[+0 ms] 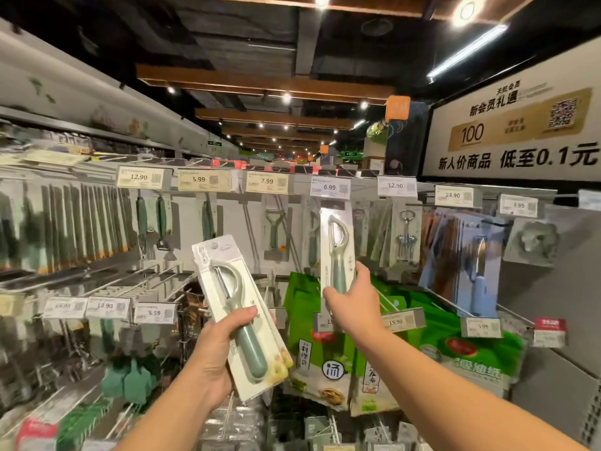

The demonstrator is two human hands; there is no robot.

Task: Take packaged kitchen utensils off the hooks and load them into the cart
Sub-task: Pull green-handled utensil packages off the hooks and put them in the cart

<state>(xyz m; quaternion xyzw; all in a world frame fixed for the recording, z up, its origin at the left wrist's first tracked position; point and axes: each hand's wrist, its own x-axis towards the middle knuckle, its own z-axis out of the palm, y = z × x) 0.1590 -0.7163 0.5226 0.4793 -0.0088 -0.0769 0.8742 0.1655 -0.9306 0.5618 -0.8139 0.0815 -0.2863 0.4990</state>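
Wooden ceiling beams (pixel 260 81) above pegboard utensil wall (pixel 227 219).

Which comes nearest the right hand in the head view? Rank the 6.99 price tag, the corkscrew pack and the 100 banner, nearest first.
Measured from the right hand:
1. 6.99 price tag, on the rail straight above the hand.
2. Corkscrew pack, hanging up and to the right, farther back on its hook.
3. 100 banner, high on the far right wall.

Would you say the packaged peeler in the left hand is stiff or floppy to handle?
Probably fairly stiff: the peeler pack stays flat though the left hand grips only its middle. Likely light, held one-handed. Its glossy plastic front may be slippery.
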